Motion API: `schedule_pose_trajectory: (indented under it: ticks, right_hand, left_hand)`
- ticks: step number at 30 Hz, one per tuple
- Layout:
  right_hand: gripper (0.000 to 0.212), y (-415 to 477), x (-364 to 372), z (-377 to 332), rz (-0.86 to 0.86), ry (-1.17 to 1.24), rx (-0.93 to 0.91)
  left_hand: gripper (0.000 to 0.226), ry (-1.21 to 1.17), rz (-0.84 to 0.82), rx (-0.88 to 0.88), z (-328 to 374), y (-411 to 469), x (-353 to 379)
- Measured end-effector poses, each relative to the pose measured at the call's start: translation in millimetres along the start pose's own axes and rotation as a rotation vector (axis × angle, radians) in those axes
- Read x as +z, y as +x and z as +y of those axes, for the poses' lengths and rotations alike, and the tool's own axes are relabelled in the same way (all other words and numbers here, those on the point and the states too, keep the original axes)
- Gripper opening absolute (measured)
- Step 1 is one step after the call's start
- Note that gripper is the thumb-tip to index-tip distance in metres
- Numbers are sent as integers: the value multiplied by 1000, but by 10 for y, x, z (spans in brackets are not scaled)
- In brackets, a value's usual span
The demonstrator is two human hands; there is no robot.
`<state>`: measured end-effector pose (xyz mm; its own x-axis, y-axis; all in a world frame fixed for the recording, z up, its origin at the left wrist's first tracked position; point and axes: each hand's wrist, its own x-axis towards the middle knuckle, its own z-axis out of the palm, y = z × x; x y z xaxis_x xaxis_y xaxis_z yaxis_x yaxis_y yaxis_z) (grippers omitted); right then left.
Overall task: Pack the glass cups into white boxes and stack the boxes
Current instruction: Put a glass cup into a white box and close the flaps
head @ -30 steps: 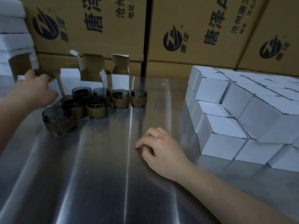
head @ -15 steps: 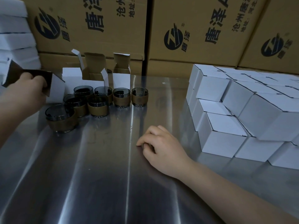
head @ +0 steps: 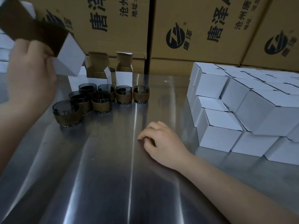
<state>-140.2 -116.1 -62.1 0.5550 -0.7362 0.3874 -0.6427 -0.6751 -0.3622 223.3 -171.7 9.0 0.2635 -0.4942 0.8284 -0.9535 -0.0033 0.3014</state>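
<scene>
My left hand [head: 30, 70] holds an open white box [head: 68, 55] up at the left, tilted, its brown flap pointing up and left. Below it several smoked glass cups [head: 100, 99] with brown sleeves stand clustered on the steel table [head: 105, 175]; the nearest cup [head: 67, 113] sits at the front left. My right hand [head: 163, 143] rests on the table in the middle, fingers loosely curled, holding nothing. Two more open white boxes [head: 123, 73] stand behind the cups. A stack of closed white boxes [head: 234, 110] fills the right side.
Large brown cartons [head: 194, 29] with printed logos wall off the back of the table. Flat white box blanks [head: 3, 50] are piled at the far left edge.
My left hand has lifted the open white box up off the table and toward me. The right hand has stayed where it was.
</scene>
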Motion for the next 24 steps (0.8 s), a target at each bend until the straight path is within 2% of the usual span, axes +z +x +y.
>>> schedule_pose_trajectory:
  ticks: [3, 6, 10, 12, 14, 16, 20, 24]
  right_hand:
    - [25, -1, 17, 53, 37, 82, 25]
    - [28, 25, 15, 75, 182, 303, 135]
    - [26, 61, -57, 63, 404, 595, 296]
    - [23, 75, -116, 61, 520, 638, 353]
    - [28, 87, -182, 60, 592, 699, 404]
    - [36, 79, -225, 73, 598, 775, 419]
    - [14, 53, -247, 131, 561, 792, 371]
    - [4, 67, -226, 159, 524, 766, 387]
  left_hand:
    - [22, -32, 104, 123, 640, -162, -253]
    - [18, -124, 160, 213, 1237, -422, -502]
    - [21, -210, -51, 268, 1778, -746, -632]
    - [19, -235, -138, 317, 1979, -919, -632]
    - [19, -242, -218, 330, 2138, -1087, -583]
    - [15, -224, -292, 319, 2223, -1214, -507]
    - [4, -252, -392, 376, 2225, -1363, -369]
    - [3, -290, -446, 436, 2137, -1459, -280]
